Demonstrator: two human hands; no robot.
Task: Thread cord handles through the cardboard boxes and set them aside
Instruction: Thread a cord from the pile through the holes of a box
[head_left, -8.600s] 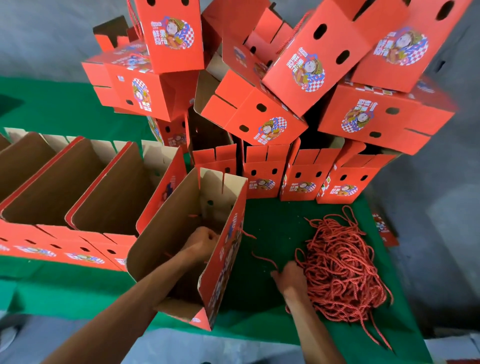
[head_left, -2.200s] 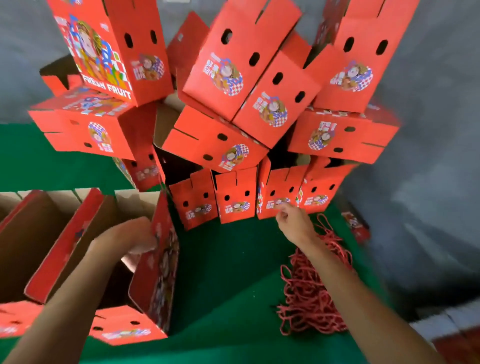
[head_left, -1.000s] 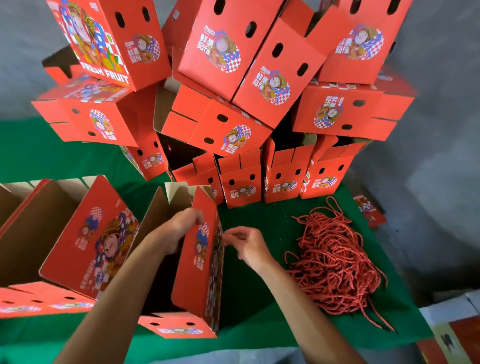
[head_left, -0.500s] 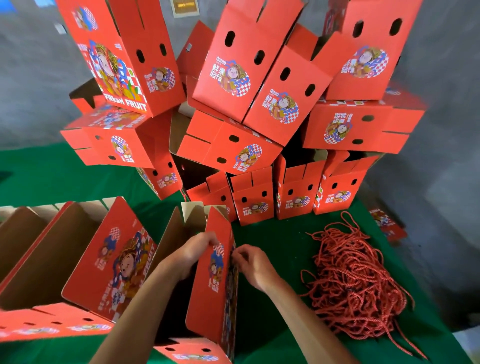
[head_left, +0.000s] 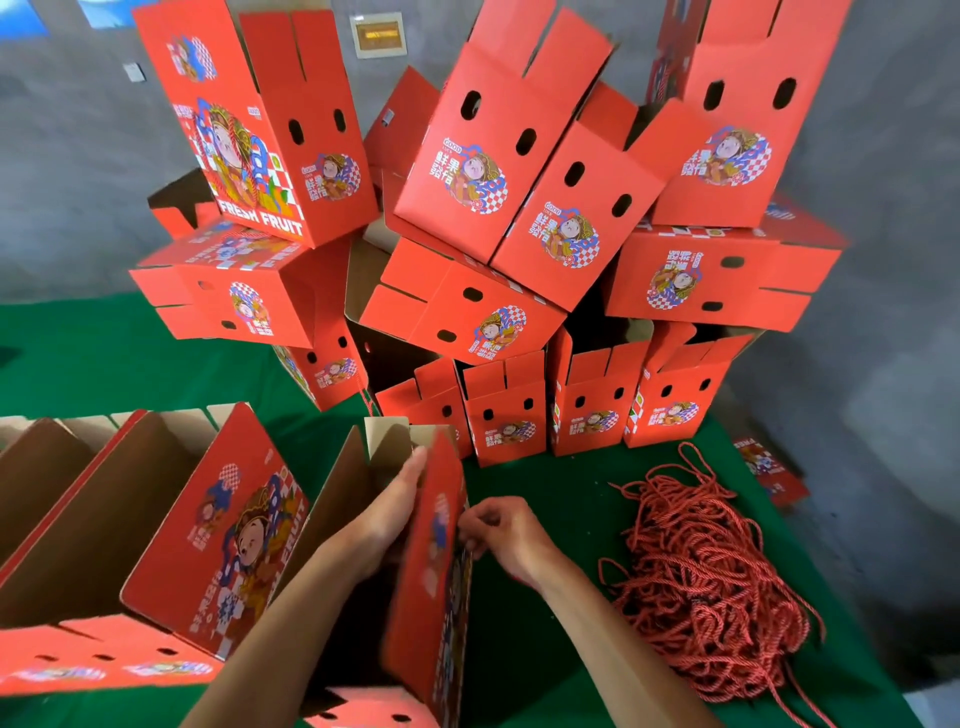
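An open red cardboard box (head_left: 431, 571) stands in front of me on the green table (head_left: 540, 649). My left hand (head_left: 389, 514) reaches inside it, fingers straight and flat against the inner face of its right wall. My right hand (head_left: 509, 535) is just outside that wall with curled fingers pinching something small at the wall; a cord end there is too blurred to confirm. A heap of red cords (head_left: 701, 582) lies on the table to the right.
A tall pile of red printed boxes (head_left: 493, 218) fills the back of the table against a grey wall. More open boxes (head_left: 156, 525) lie side by side at the left. A flat red piece (head_left: 769, 467) lies at the table's right edge.
Both hands have stayed at the box's right wall. My left fingers have straightened along the inner face and my right hand has closed in on the outer face. The camera has tilted slightly.
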